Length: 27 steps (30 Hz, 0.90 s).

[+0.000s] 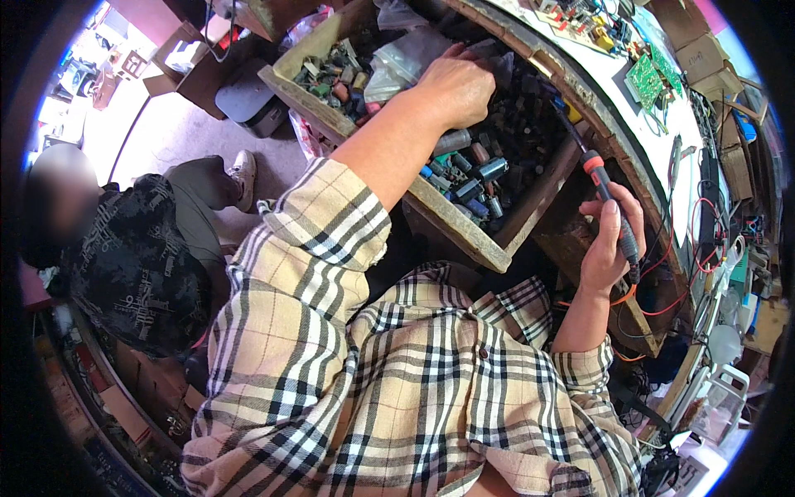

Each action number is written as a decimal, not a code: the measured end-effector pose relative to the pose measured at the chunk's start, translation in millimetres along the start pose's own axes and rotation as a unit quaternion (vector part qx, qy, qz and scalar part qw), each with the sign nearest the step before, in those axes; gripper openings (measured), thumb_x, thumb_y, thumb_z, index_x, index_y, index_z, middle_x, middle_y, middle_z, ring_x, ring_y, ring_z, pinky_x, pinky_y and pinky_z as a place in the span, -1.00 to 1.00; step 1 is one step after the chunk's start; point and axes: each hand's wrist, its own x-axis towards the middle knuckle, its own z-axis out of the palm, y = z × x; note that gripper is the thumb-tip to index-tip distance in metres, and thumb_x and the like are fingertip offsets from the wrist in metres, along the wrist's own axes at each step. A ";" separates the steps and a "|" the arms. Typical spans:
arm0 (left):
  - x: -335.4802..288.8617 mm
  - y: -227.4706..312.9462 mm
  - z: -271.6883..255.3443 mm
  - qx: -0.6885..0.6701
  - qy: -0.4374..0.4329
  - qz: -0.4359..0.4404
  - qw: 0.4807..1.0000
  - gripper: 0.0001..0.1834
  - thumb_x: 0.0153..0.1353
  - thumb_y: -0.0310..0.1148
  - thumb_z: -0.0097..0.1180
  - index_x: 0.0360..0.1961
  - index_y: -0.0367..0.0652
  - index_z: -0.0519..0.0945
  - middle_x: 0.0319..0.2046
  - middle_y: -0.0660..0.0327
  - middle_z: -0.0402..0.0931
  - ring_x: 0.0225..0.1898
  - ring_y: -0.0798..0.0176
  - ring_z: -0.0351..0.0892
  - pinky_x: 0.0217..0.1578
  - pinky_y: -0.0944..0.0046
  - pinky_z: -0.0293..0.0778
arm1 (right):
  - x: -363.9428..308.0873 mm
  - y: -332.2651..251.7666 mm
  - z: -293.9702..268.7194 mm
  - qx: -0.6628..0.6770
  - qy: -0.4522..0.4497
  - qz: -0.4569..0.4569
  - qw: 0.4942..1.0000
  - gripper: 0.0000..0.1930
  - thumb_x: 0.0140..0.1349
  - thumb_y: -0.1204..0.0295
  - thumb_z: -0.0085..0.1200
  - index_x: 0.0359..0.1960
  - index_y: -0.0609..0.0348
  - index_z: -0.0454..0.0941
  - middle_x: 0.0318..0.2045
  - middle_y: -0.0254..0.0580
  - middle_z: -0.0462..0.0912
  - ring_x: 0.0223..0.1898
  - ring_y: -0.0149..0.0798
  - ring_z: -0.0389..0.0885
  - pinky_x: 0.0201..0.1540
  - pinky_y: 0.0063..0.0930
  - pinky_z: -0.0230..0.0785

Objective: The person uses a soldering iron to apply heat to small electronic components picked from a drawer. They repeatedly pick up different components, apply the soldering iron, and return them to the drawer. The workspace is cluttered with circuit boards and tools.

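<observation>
Workbench (662, 178): cluttered (circuit boards (644, 79), wires).
Left hand (454, 87): curled, dipped into wooden tray (464, 234) of capacitors (480, 170); grasp hidden.
Right hand (611, 244): soldering iron (603, 195) gripped, fingers closed.

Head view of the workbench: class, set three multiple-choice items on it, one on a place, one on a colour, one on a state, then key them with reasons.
1. Where is the left hand?
A. In the wooden tray of small components
B. On the white bench top
C. On the floor

2. What colour is the collar on the soldering iron?
A. Green
B. Orange
C. White

3. How is the right hand placed?
A. Open and empty
B. Closed around the iron's handle
C. Flat on a circuit board

Key: 1 A, its fingers reach among the capacitors; 2 B, an orange band shows above the dark grip; 3 B, the fingers wrap the handle.
</observation>
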 end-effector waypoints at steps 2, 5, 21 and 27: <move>0.2 -0.9 2.3 -0.004 -0.002 0.000 1.000 -0.75 -0.02 -0.39 0.12 -0.34 -0.20 0.76 -0.20 -0.06 0.69 0.03 -0.05 0.61 0.24 0.01 0.30 | 0.4 0.0 -0.4 0.000 -0.003 -0.002 1.000 -0.77 0.35 0.48 0.04 -0.04 0.29 0.61 -0.29 -0.19 0.62 -0.35 -0.36 0.71 -0.18 -0.52 0.45; 0.2 4.9 -9.9 -0.005 -0.055 -0.016 0.998 -0.73 -0.02 -0.39 0.13 -0.29 -0.20 0.75 -0.18 -0.04 0.68 0.02 -0.05 0.60 0.17 0.00 0.35 | 1.4 2.1 -1.8 -0.009 -0.007 -0.005 1.000 -0.77 0.35 0.48 0.04 -0.03 0.28 0.61 -0.31 -0.19 0.63 -0.35 -0.37 0.71 -0.17 -0.52 0.45; 1.6 14.6 -26.5 0.016 -0.050 -0.036 0.998 -0.72 0.03 -0.41 0.11 -0.23 -0.25 0.70 -0.04 -0.10 0.60 0.11 -0.04 0.55 0.28 0.11 0.28 | 0.5 0.7 -0.9 0.006 -0.003 0.000 1.000 -0.78 0.35 0.48 0.03 -0.04 0.29 0.60 -0.30 -0.19 0.62 -0.36 -0.37 0.70 -0.18 -0.50 0.48; 1.5 -0.9 -26.2 0.111 0.039 -0.095 0.988 -0.60 0.14 -0.24 0.08 -0.08 -0.25 0.71 0.13 -0.15 0.49 0.30 -0.08 0.35 0.40 -0.02 0.09 | 0.7 -1.1 1.2 0.012 -0.003 0.001 1.000 -0.78 0.34 0.50 0.03 -0.05 0.31 0.60 -0.29 -0.18 0.60 -0.37 -0.37 0.70 -0.20 -0.52 0.47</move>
